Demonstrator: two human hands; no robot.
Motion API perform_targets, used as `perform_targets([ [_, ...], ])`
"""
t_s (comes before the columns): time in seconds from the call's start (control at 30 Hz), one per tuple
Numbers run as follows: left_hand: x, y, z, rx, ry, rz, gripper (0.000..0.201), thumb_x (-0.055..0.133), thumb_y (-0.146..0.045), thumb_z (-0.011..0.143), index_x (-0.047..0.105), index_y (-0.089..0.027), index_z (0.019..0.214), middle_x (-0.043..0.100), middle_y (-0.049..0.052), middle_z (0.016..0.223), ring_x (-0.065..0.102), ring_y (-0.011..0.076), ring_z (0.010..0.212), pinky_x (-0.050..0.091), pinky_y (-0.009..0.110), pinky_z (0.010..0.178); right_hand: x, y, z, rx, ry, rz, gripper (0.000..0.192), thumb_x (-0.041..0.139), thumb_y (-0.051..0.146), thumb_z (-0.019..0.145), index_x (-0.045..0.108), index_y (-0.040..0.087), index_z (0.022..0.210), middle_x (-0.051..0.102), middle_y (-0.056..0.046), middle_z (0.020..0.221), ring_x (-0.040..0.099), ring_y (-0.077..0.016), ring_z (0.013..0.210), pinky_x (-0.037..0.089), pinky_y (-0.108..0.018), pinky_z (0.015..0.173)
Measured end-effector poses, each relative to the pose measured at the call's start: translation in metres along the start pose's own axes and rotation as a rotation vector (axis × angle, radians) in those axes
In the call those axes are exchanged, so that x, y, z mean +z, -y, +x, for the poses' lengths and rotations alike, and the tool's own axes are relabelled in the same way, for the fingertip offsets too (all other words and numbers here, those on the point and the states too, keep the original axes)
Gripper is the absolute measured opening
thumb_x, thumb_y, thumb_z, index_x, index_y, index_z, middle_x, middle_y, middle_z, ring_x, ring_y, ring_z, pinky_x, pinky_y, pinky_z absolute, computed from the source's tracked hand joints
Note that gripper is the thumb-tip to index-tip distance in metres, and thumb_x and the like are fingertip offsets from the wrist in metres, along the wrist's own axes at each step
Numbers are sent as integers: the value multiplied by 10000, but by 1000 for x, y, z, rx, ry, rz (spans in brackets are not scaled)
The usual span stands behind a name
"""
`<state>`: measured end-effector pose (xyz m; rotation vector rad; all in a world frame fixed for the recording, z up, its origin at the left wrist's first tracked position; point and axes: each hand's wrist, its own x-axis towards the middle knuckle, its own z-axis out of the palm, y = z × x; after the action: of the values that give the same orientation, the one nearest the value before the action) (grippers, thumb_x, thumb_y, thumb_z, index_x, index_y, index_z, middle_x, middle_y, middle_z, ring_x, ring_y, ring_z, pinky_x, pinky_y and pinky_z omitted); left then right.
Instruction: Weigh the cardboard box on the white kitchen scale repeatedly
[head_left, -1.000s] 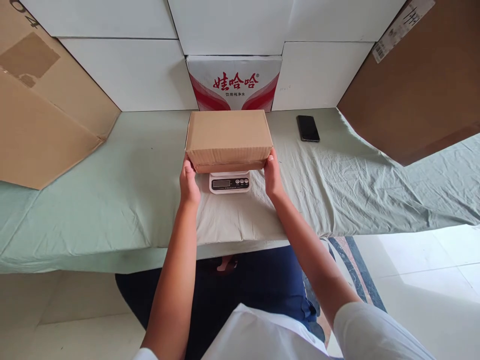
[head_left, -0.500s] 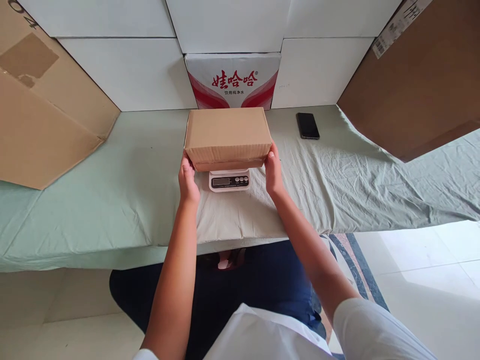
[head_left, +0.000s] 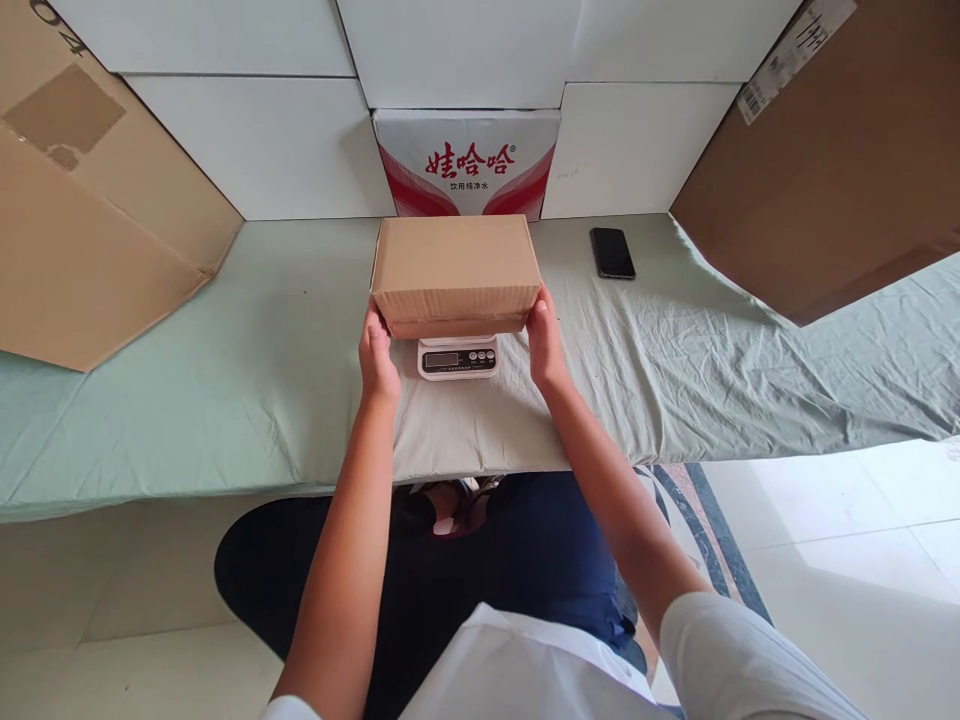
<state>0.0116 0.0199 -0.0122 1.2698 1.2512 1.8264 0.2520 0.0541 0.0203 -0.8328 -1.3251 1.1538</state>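
A closed brown cardboard box [head_left: 456, 255] sits over a small white kitchen scale [head_left: 459, 371] in the middle of the cloth. The scale's front strip shows a display and several buttons; its platform is mostly hidden under the box. My left hand [head_left: 376, 350] grips the box's near left corner, fingers tucked partly behind it. At the near right corner my right hand [head_left: 544, 338] grips the other side in the same way. Whether the box rests fully on the scale or is held slightly above it, I cannot tell.
A black phone [head_left: 613, 253] lies on the green cloth [head_left: 300, 400] to the right. Behind stand white panels [head_left: 255, 150] and a white-and-red carton [head_left: 469, 160]. Large cardboard pieces [head_left: 97, 240] flank the left, with another brown cardboard sheet [head_left: 832, 180] on the right.
The view has shifted very slightly. Both hands stay on the box, and its place over the scale looks the same.
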Motion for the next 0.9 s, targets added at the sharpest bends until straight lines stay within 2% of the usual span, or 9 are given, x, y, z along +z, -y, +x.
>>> perform_targets([
  [0.1,2,-1,-3,16,18,20,848,359,-835,883,540,-262,1480,518,110,1595,448,277,1520,370,388,1246,7,1,-3,-58,-29,46,652,391,673,950,395,389,1537,416,84,1667,270,-222,1623,193,-480,1389],
  [0.23,2,-6,7,31,28,-11,831,382,-827,884,549,-258,1466,528,120,1580,452,281,1516,377,399,1241,14,3,3,-55,-33,65,632,424,621,952,377,396,1540,411,86,1663,285,-240,1609,204,-500,1382],
  [0.33,3,-6,39,25,43,-11,851,375,-859,859,610,-240,1396,583,123,1526,467,284,1505,357,406,1259,14,3,27,-79,-30,68,668,445,659,923,363,409,1537,405,93,1663,303,-246,1594,227,-502,1372],
  [0.43,13,4,86,-17,61,-6,898,372,-900,819,676,-197,1289,641,148,1450,460,305,1508,306,445,1290,16,-5,70,-77,-65,78,758,461,753,857,371,394,1518,428,71,1643,328,-260,1576,256,-522,1357],
  [0.53,27,23,127,-83,51,-82,983,409,-946,751,648,-180,1319,579,178,1516,378,323,1560,277,468,1300,20,-22,111,-63,-109,79,866,438,838,799,351,360,1516,441,16,1628,371,-266,1547,266,-536,1345],
  [0.6,36,37,140,-126,17,-123,1010,418,-948,746,606,-181,1375,535,184,1562,356,316,1573,269,467,1302,23,-36,129,-62,-127,69,916,406,871,782,333,330,1517,433,-22,1630,376,-268,1544,250,-545,1344],
  [0.73,42,58,142,-156,-28,-162,962,384,-897,816,558,-179,1432,489,171,1610,369,276,1570,240,442,1316,24,-60,142,-7,-161,88,984,426,906,721,336,294,1486,455,-55,1595,390,-261,1530,255,-529,1343],
  [0.9,40,66,140,-148,-23,-166,1036,373,-877,827,474,-94,1499,380,216,1664,383,278,1562,263,422,1310,22,-75,146,7,-173,95,919,490,859,702,400,265,1398,475,-83,1543,427,-244,1490,299,-444,1331],
])
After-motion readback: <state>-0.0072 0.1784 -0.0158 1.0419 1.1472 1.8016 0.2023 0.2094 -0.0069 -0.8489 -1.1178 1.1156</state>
